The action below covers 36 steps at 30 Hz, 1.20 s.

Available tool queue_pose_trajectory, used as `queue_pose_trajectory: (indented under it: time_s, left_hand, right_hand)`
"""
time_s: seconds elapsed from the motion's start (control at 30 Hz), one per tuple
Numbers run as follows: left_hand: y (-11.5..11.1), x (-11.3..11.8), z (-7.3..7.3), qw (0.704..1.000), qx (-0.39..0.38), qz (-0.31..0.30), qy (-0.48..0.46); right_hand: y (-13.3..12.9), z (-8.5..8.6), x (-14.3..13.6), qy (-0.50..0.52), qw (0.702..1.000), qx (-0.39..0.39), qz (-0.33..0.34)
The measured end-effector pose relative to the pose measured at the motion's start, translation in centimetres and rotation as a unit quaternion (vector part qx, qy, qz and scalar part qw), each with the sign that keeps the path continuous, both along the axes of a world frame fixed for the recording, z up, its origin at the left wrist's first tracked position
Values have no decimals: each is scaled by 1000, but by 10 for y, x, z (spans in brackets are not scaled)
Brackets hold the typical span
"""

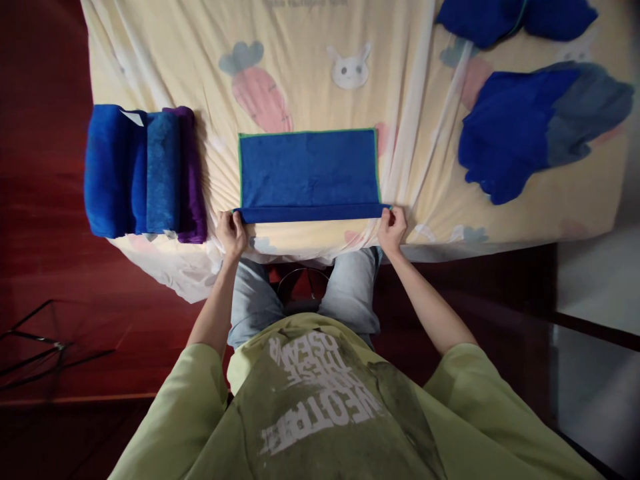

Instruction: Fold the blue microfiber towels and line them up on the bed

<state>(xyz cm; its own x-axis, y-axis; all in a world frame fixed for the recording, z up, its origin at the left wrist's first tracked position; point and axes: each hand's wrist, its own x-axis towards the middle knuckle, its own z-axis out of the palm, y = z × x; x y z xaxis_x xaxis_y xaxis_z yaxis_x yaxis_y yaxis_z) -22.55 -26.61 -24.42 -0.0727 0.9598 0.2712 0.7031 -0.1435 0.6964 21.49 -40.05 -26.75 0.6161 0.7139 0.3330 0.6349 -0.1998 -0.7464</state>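
A blue towel (307, 167) with a thin green edge lies flat on the yellow printed bedsheet (300, 80), its near edge turned over into a narrow fold. My left hand (231, 232) pinches the left end of that fold. At the right end, my right hand (391, 227) grips the same folded edge. Both hands rest at the near side of the bed.
Rolled blue and purple towels (145, 173) lie side by side at the bed's left edge. Crumpled blue cloths (530, 127) sit at the right, with another (510, 19) at the far right corner. Dark red floor (45, 280) lies left, and my knees (305, 293) meet the bed edge.
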Motion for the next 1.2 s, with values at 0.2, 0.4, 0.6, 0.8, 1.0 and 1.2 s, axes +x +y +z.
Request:
queue_pose_trajectory:
  time_s: [0.2,0.4,0.6,0.8,1.0,1.2]
  left_hand:
    - [-3,3,-5,1000,-7,23,15]
    - [0,3,-12,1000,-19,9,18]
    - [2,5,-10,999,-36,3,16]
    - [3,8,-8,999,-42,22,23]
    - [2,9,-8,999,-35,16,15]
    - [2,10,-7,999,-3,-3,49]
  right_hand:
    - [8,4,1,32,999,-17,15]
    - [13,10,0,32,999,-24,22]
    - [16,15,-3,28,999,-34,14]
    - [18,12,-3,23,999,-28,10]
    - [16,10,-2,20,999,-27,5]
    - [17,14,-5,7,999,-39,-5]
